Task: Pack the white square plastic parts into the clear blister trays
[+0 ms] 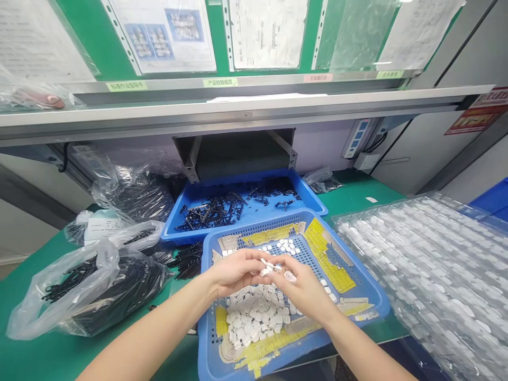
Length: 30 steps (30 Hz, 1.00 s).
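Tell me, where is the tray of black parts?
Head view, centre: the tray of black parts sits just behind the blue basket of white pieces.

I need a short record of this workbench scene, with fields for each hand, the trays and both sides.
left hand: pinches small white parts in its fingers, above the near tray
right hand: close to the left hand, one white part in its fingers
near tray: blue, perforated, yellow tape patches, pile of white parts
far tray: blue, holds black parts
left side: clear bags of black parts
right side: clear blister trays
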{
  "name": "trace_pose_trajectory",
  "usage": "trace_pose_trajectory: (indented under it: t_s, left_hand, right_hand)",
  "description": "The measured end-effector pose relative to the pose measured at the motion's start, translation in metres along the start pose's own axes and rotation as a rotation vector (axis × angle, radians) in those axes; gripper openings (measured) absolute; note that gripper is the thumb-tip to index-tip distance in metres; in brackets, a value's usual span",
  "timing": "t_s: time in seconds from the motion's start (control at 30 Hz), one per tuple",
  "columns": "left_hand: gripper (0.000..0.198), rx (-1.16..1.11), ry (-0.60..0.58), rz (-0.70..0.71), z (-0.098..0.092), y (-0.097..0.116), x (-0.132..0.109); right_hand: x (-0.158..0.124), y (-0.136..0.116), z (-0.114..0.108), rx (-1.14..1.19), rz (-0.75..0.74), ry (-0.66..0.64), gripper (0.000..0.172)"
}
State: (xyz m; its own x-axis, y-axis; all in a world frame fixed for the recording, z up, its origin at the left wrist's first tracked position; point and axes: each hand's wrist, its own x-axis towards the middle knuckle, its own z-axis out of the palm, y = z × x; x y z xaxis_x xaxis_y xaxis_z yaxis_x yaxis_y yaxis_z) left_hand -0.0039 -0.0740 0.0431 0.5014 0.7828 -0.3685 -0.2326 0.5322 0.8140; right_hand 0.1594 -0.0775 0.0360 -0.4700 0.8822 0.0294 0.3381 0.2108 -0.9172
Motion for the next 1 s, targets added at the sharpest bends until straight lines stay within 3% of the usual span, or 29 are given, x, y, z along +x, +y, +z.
trace_pose_trajectory:
  t_s: [0.1,0.23,0.33,0.47,0.6,0.7,0.8,1.0]
  left_hand:
    - [0.021,0.014,0.014,0.031,0.011,0.008,0.001]
    - [0.016,0.054,0.048,0.068,0.032,0.024,0.003]
    - [0.016,0.115,-0.037,0.066,0.044,0.032,0.017]
    - [0.023,0.167,-0.263,0.060,0.064,0.028,0.067]
    - [0.025,0.193,-0.416,0.024,0.114,0.009,0.126]
    - [0.026,0.295,-0.458,-0.039,0.156,-0.006,0.157]
    - [0.026,0.419,-0.480,-0.109,0.182,-0.017,0.172]
    - [0.021,0.630,-0.484,-0.182,0.190,-0.013,0.176]
  right_hand:
    - [0.001,-0.007,0.000,0.046,-0.014,0.004,0.032]
    - [0.001,-0.014,-0.002,-0.042,-0.099,0.210,0.026]
    - [-0.003,-0.011,-0.015,-0.158,-0.153,0.313,0.025]
    - [-0.022,0.010,-0.054,-0.267,-0.127,0.456,0.028]
    - [-0.059,0.037,-0.107,-0.347,-0.024,0.575,0.027]
    - [-0.087,0.053,-0.139,-0.434,0.071,0.585,0.027]
    - [-0.108,0.066,-0.153,-0.563,0.181,0.539,0.026]
    - [-0.122,0.076,-0.146,-0.839,0.298,0.396,0.025]
